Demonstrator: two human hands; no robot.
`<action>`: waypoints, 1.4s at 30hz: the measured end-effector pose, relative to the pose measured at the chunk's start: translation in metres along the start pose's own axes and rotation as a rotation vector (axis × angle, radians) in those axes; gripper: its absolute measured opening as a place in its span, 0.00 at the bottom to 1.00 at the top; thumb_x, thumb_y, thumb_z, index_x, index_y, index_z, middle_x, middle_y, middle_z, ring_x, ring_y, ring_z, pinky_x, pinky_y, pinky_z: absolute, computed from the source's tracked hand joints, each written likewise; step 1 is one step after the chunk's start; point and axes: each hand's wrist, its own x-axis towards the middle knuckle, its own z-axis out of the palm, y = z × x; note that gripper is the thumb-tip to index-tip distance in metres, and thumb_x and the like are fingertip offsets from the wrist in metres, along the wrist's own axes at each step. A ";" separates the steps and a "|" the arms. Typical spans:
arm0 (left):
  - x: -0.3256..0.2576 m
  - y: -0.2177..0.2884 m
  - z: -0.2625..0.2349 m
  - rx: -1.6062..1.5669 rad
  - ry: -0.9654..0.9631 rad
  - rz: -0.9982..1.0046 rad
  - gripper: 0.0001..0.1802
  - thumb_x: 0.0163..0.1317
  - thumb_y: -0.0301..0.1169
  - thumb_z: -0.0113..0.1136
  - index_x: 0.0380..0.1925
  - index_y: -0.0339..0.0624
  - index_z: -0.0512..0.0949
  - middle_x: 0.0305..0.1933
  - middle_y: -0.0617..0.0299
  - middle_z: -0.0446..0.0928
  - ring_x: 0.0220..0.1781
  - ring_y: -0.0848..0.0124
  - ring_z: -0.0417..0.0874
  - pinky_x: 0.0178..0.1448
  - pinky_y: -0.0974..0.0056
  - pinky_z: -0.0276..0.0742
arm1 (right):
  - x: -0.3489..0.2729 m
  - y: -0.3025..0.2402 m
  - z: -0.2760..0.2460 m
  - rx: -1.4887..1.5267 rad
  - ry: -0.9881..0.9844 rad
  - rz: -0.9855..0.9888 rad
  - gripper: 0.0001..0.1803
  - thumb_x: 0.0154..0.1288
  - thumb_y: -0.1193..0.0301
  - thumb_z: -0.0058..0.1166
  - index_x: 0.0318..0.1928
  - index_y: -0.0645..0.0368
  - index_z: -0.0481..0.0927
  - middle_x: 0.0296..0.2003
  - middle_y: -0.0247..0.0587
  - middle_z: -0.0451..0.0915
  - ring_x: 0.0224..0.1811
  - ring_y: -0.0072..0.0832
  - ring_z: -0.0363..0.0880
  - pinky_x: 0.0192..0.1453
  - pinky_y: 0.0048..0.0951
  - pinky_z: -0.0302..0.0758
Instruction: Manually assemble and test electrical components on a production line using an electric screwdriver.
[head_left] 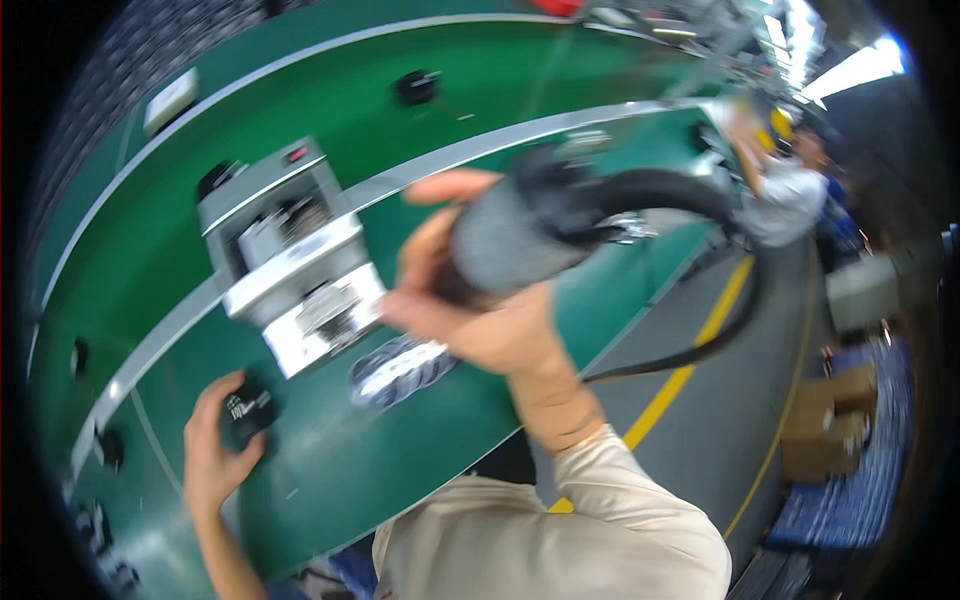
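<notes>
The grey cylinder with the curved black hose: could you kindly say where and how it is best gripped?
Probably around the middle of the grey cylinder, from its left side, where the right hand holds it. Its rounded body should let the fingers wrap around, while the curved black hose leaves toward the right.

Bright lights [860, 70] are shining above. Yellow lines [662, 398] are running along the gray floor [740, 420] by the green surface [350, 480].
</notes>
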 end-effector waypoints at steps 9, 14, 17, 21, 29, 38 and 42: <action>-0.004 0.053 0.074 -0.207 0.093 0.317 0.15 0.44 0.21 0.74 0.36 0.43 0.86 0.51 0.53 0.75 0.61 0.49 0.81 0.58 0.51 0.83 | 0.003 0.008 -0.005 -0.191 -0.100 -0.187 0.39 0.53 0.83 0.61 0.67 0.67 0.61 0.29 0.36 0.73 0.17 0.20 0.68 0.24 0.25 0.71; 0.022 0.057 0.091 -0.222 0.094 0.391 0.16 0.46 0.21 0.72 0.39 0.44 0.86 0.54 0.54 0.76 0.61 0.50 0.79 0.58 0.53 0.83 | 0.000 0.006 -0.006 -0.206 -0.139 -0.191 0.40 0.53 0.83 0.60 0.68 0.66 0.61 0.29 0.36 0.72 0.17 0.20 0.68 0.24 0.25 0.71; 0.024 0.056 0.094 -0.219 0.077 0.399 0.17 0.47 0.22 0.71 0.40 0.44 0.85 0.56 0.54 0.76 0.62 0.51 0.78 0.60 0.52 0.81 | 0.000 0.007 -0.006 -0.189 -0.155 -0.196 0.40 0.54 0.82 0.61 0.68 0.66 0.61 0.30 0.36 0.72 0.17 0.20 0.69 0.24 0.26 0.71; 0.028 0.057 0.094 -0.169 0.065 0.426 0.18 0.47 0.24 0.71 0.42 0.46 0.86 0.56 0.55 0.77 0.61 0.51 0.77 0.61 0.51 0.79 | 0.000 0.008 -0.006 -0.193 -0.178 -0.199 0.41 0.54 0.80 0.63 0.68 0.65 0.60 0.30 0.36 0.73 0.17 0.20 0.69 0.24 0.26 0.71; 0.027 0.060 0.089 -0.083 0.026 0.397 0.17 0.45 0.23 0.71 0.40 0.46 0.87 0.55 0.54 0.77 0.61 0.51 0.78 0.60 0.53 0.80 | -0.001 0.003 0.000 0.026 -0.275 -0.187 0.45 0.66 0.60 0.63 0.73 0.63 0.52 0.35 0.40 0.74 0.20 0.24 0.72 0.25 0.29 0.72; 0.027 0.044 0.103 -0.143 0.012 0.400 0.16 0.49 0.26 0.71 0.41 0.47 0.84 0.56 0.55 0.73 0.60 0.52 0.76 0.58 0.51 0.77 | 0.023 0.006 0.032 0.237 -0.415 -0.196 0.28 0.73 0.67 0.48 0.71 0.52 0.59 0.32 0.35 0.70 0.25 0.26 0.71 0.34 0.35 0.70; 0.024 0.037 0.101 -0.187 0.033 0.413 0.16 0.48 0.25 0.69 0.40 0.47 0.82 0.56 0.56 0.72 0.59 0.53 0.75 0.58 0.51 0.75 | 0.027 0.012 0.056 0.171 -0.352 -0.189 0.25 0.73 0.69 0.44 0.69 0.52 0.63 0.30 0.34 0.68 0.23 0.25 0.68 0.32 0.36 0.69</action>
